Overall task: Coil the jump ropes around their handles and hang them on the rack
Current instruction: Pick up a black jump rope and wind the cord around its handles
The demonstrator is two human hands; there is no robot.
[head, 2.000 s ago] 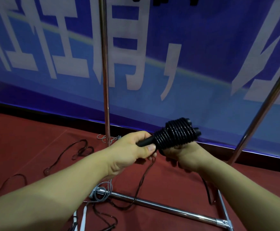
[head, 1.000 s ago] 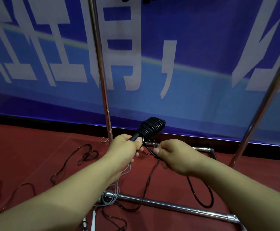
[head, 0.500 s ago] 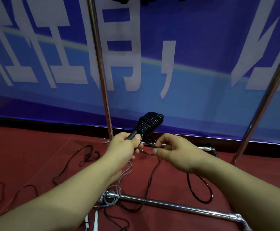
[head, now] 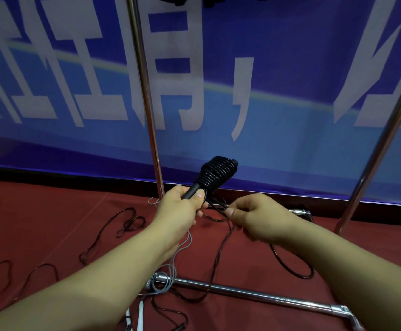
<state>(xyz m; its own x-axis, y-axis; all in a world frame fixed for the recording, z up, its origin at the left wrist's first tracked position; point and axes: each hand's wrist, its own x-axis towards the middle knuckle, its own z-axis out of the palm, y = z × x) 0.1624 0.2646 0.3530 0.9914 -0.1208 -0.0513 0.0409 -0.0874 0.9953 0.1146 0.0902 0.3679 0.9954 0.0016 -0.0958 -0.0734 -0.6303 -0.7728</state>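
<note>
Black cord is sitting wound in a thick coil (head: pixel 218 174) round the handles at mid-frame, the left hand (head: pixel 182 209) clamping the bare handle end just below it. The right hand (head: pixel 254 217), which was cupping the coil 2 seconds ago, is now pinching the loose tail of rope (head: pixel 218 206) right of the left hand. That suggests the winding is finishing; hanging on the steel rack (head: pixel 147 115) behind is pending.

Two hands (head: pixel 178 209), one rack (head: pixel 249 292), one coiled rope (head: pixel 216 175).
</note>
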